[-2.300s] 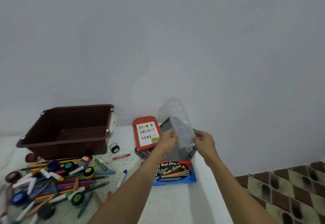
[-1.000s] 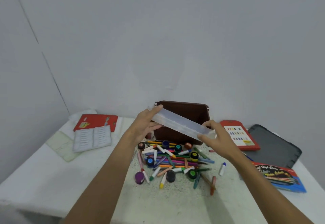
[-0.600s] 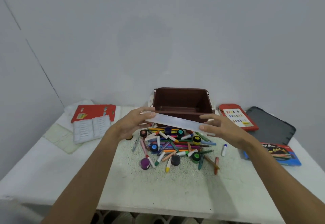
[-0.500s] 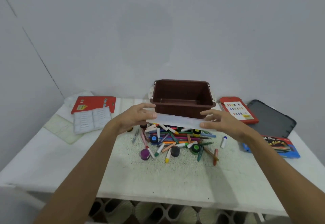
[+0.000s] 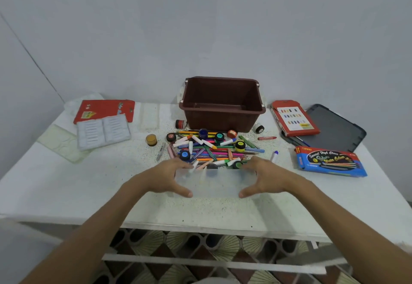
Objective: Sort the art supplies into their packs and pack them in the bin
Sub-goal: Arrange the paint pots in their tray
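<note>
A clear plastic tray [image 5: 215, 183] lies flat near the table's front, just in front of the pile of markers, pencils and paint pots [image 5: 207, 149]. My left hand [image 5: 166, 177] grips its left end, thumb on the near edge and fingers on the far edge. My right hand [image 5: 262, 177] grips the right end the same way. The empty brown bin [image 5: 221, 105] stands behind the pile.
A red pack [image 5: 104, 109] and a white blister tray [image 5: 102, 130] lie at the left. A red colour-chart box [image 5: 294, 118], a dark lid [image 5: 334, 130] and a blue water-colour box [image 5: 330, 162] lie at the right. The table's front edge [image 5: 200, 228] is close.
Both hands carried the clear tray from the right side over the pile, then lowered it flat onto the table in front of the pile. My view tilted down.
</note>
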{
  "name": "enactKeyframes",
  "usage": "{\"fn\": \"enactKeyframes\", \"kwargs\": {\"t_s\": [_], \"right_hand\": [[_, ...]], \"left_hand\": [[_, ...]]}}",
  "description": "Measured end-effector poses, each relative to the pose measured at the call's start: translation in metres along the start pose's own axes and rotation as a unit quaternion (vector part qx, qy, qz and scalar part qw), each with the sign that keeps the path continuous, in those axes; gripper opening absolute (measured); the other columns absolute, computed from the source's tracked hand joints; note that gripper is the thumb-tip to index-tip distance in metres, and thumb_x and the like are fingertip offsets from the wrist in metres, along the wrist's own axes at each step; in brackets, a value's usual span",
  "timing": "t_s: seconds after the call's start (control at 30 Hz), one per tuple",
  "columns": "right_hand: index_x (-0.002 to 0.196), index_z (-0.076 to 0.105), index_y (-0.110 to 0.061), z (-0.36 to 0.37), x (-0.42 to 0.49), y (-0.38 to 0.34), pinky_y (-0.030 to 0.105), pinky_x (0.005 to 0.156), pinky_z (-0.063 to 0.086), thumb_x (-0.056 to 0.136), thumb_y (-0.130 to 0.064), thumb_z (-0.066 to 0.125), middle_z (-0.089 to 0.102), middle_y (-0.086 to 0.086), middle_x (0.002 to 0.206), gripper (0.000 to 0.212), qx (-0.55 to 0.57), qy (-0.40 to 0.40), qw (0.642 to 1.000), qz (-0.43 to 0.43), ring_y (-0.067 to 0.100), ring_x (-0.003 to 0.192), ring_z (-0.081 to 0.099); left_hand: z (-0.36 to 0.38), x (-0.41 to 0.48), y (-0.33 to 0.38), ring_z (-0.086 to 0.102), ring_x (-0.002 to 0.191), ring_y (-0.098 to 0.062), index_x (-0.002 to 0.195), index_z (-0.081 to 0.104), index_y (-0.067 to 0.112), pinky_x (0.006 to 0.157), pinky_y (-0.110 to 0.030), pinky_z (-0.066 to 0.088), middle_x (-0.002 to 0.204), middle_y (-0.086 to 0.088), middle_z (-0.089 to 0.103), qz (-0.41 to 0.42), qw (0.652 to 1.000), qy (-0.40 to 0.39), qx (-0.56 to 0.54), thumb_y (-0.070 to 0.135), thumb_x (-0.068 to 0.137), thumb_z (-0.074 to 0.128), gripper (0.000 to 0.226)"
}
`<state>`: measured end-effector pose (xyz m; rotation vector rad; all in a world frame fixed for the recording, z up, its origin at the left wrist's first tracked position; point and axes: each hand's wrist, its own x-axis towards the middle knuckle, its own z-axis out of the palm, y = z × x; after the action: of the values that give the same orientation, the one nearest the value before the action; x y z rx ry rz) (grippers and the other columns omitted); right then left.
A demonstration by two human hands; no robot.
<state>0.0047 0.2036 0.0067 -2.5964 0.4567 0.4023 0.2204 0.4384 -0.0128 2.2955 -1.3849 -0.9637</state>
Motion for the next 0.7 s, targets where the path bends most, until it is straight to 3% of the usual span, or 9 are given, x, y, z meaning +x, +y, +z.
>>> {"fn": "enactKeyframes", "kwargs": {"t_s": [0.1,0.17,0.33,0.43,0.6,0.7], "right_hand": [[0.131,0.053,-0.02,0.023,-0.003,0.007,0.027,0.083,0.042,0.062,-0.071,0.076,0.047,-0.006,0.115,0.089,-0.025,-0.007,0.999,-0.019,0.013,0.102,0.047],[0.133,0.051,-0.019,0.036,-0.005,0.012,0.024,0.081,0.038,0.061,-0.073,0.075,0.044,-0.008,0.113,0.093,-0.022,-0.006,0.999,-0.026,0.011,0.102,0.045],[0.138,0.045,-0.022,0.062,-0.009,0.018,0.033,0.098,0.04,0.06,-0.08,0.068,0.043,-0.007,0.126,0.1,-0.047,0.009,0.999,-0.025,0.015,0.121,0.036],[0.142,0.041,-0.022,0.069,-0.007,0.018,0.032,0.104,0.035,0.064,-0.077,0.067,0.041,-0.005,0.133,0.099,-0.065,0.063,0.995,-0.029,0.016,0.124,0.034],[0.145,0.037,-0.02,0.084,-0.002,0.024,0.036,0.116,0.014,0.07,-0.077,0.062,0.039,-0.003,0.138,0.097,-0.083,0.152,0.984,-0.036,0.021,0.131,0.03],[0.144,0.039,-0.022,0.087,0.0,0.027,0.038,0.117,0.02,0.071,-0.078,0.058,0.042,-0.004,0.133,0.094,-0.072,0.167,0.983,-0.027,0.018,0.124,0.033]], "left_hand": [[0.025,-0.005,-0.009,0.043,0.113,-0.007,0.142,0.044,0.029,0.093,-0.023,0.037,0.124,0.015,0.043,0.027,0.999,0.017,0.014,0.067,0.062,0.078,0.095],[0.039,-0.008,-0.015,0.043,0.119,-0.008,0.142,0.043,0.027,0.096,-0.022,0.036,0.128,0.014,0.043,0.052,0.998,0.038,0.022,0.06,0.067,0.08,0.09],[0.069,-0.01,-0.026,0.039,0.123,-0.011,0.147,0.039,0.023,0.098,-0.02,0.026,0.138,0.005,0.043,0.101,0.983,0.115,0.106,0.06,0.075,0.072,0.087],[0.082,-0.006,-0.033,0.037,0.128,-0.013,0.149,0.036,0.021,0.104,-0.023,0.025,0.141,0.002,0.041,0.128,0.967,0.174,0.137,0.063,0.077,0.062,0.087],[0.093,0.005,-0.036,0.046,0.121,-0.019,0.144,0.041,0.015,0.101,-0.034,0.04,0.136,-0.002,0.048,0.136,0.941,0.25,0.181,0.076,0.081,0.049,0.088],[0.093,0.01,-0.037,0.046,0.121,-0.02,0.143,0.043,0.012,0.099,-0.036,0.043,0.135,-0.003,0.05,0.143,0.929,0.27,0.21,0.074,0.084,0.046,0.085]]}}
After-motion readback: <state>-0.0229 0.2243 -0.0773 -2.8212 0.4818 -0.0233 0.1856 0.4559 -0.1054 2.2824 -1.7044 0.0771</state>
